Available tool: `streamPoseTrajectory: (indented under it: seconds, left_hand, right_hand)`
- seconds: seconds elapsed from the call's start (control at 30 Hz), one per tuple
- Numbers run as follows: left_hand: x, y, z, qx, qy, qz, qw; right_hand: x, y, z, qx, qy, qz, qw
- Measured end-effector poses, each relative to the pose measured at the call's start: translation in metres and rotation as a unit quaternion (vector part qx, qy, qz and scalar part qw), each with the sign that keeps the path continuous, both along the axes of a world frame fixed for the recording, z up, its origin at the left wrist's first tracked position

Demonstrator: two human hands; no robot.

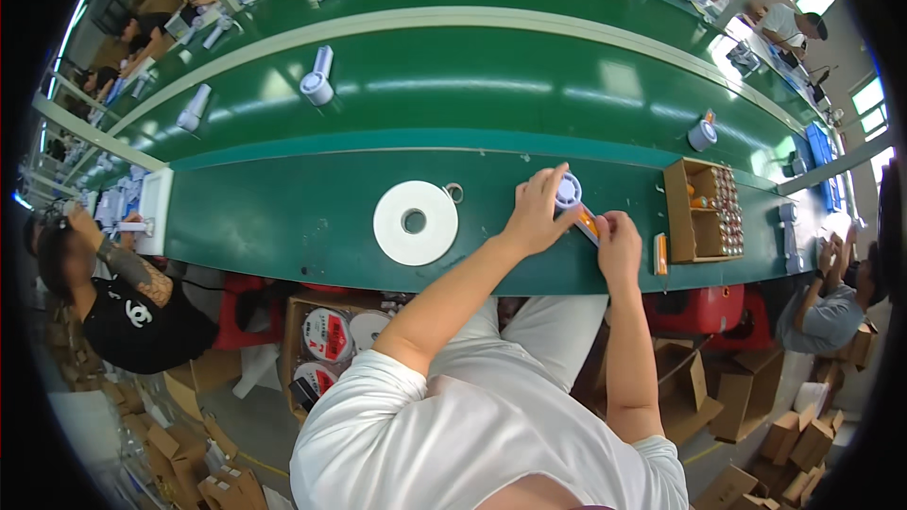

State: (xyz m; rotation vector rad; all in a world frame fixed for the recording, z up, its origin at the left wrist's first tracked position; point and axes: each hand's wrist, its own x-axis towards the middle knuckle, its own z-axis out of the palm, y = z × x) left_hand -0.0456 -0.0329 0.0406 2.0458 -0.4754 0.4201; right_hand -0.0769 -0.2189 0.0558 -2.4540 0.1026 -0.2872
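A white handheld fan (568,191) with a round vented head lies over the green bench, right of centre. My left hand (539,214) grips the fan's head, with fingers and thumb at its side. At the lower end of the handle, my right hand (618,241) closes its fingertips on the fan. Something orange (590,224) shows in the handle between my hands; its details are too small to make out. Left of my hands, a big white roll of tape (385,222) lies flat, with a small ring (454,194) touching its edge.
At the right, a cardboard box (689,256) holds several cylindrical cells, with an orange-and-white piece (659,254) beside it. Beyond the bench runs a green conveyor (425,85) carrying white fans (316,87). People sit at both sides. Below the bench stands a box of rolls (326,334).
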Motion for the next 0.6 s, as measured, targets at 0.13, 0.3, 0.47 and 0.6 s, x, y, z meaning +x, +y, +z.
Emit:
streamPoseTrajectory:
  seconds: [0.13, 0.3, 0.47, 0.6]
  left_hand:
    - [-0.016, 0.02, 0.016, 0.161, 0.028, -0.014, 0.986]
    - [0.011, 0.057, 0.061, 0.211, 0.063, 0.015, 0.975]
    - [0.138, 0.121, 0.047, 0.221, -0.031, 0.201, 0.954]
    - [0.189, 0.181, 0.034, 0.423, 0.067, 0.151, 0.891]
  right_hand:
    - [-0.015, -0.007, -0.012, 0.078, -0.161, -0.027, 0.984]
    - [-0.016, -0.011, -0.017, 0.14, -0.142, -0.096, 0.975]
    - [-0.005, -0.004, -0.012, 0.103, -0.112, -0.053, 0.987]
    - [-0.008, -0.001, -0.009, 0.094, -0.122, -0.049, 0.987]
